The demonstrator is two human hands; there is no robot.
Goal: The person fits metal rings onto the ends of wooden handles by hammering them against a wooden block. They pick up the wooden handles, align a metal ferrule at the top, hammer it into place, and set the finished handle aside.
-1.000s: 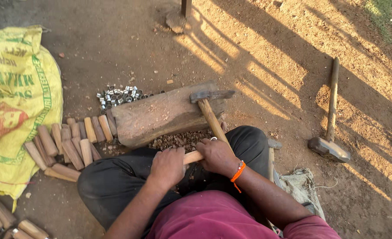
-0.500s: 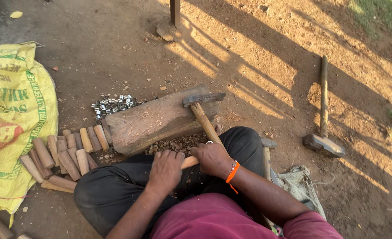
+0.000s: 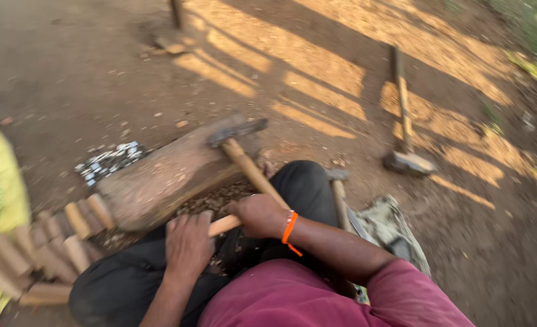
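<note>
Both hands wrapped tight: right hand (image 3: 257, 213) and left hand (image 3: 188, 241) clamp the hammer (image 3: 239, 151) handle low for leverage, head parked on the wooden block (image 3: 162, 181).

Outdoor dirt-yard woodworking spot: bare sunlit ground (image 3: 317, 66), wooden block (image 3: 159, 181), cut wood pieces (image 3: 50, 242), sledgehammer (image 3: 405, 154).

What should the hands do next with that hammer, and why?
Probably lift the hammer off the wooden block. Both the left hand and right hand grip its handle, and its head rests on the block's far end.
</note>
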